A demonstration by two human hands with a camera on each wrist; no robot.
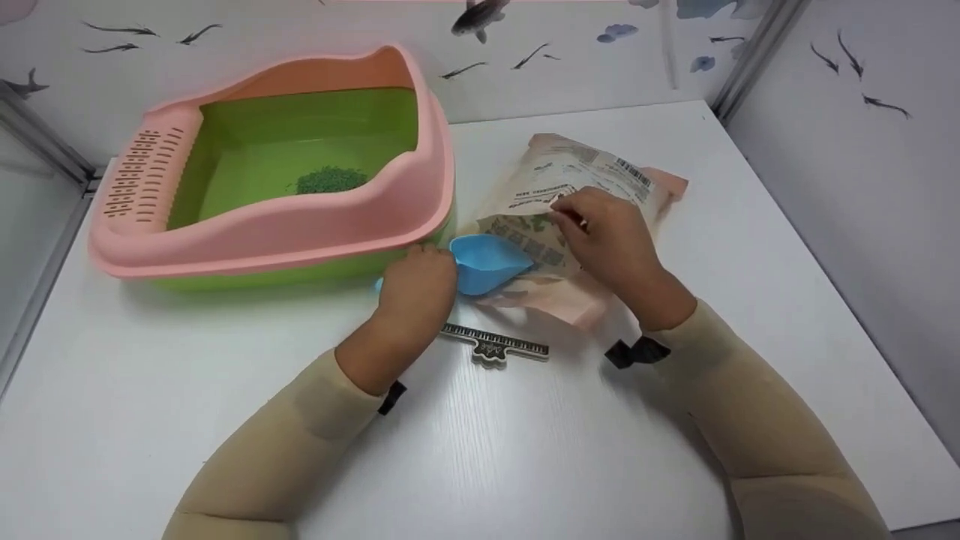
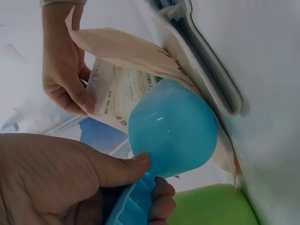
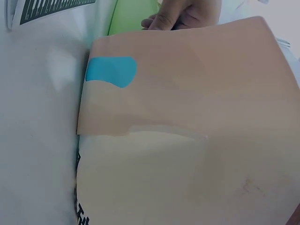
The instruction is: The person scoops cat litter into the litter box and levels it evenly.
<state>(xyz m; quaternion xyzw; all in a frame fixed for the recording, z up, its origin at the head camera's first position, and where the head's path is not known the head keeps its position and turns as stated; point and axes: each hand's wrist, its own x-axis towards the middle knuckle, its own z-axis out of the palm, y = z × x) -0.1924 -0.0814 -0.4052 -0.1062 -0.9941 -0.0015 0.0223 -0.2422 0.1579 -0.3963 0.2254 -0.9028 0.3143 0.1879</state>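
My left hand (image 1: 420, 289) grips the ribbed handle of a light-blue scoop (image 1: 486, 264), thumb on top near the bowl in the left wrist view. The scoop's pointed front is at the open mouth of a pale pink printed bag (image 1: 525, 184) lying on the table; in the left wrist view its bowl (image 2: 173, 131) partly enters the bag. With thumb and fingers my right hand (image 1: 615, 236) pinches the upper edge of that mouth and lifts it. In the right wrist view the bag (image 3: 197, 84) fills most of the picture. What lies deep in the bag is hidden.
A pink-rimmed green litter box (image 1: 337, 236) stands at the left, with a small heap of green granules (image 1: 330, 180) inside. A bag clip with a piano-key pattern (image 1: 491, 345) lies in front of the bag. Walls (image 1: 585, 60) border the white table.
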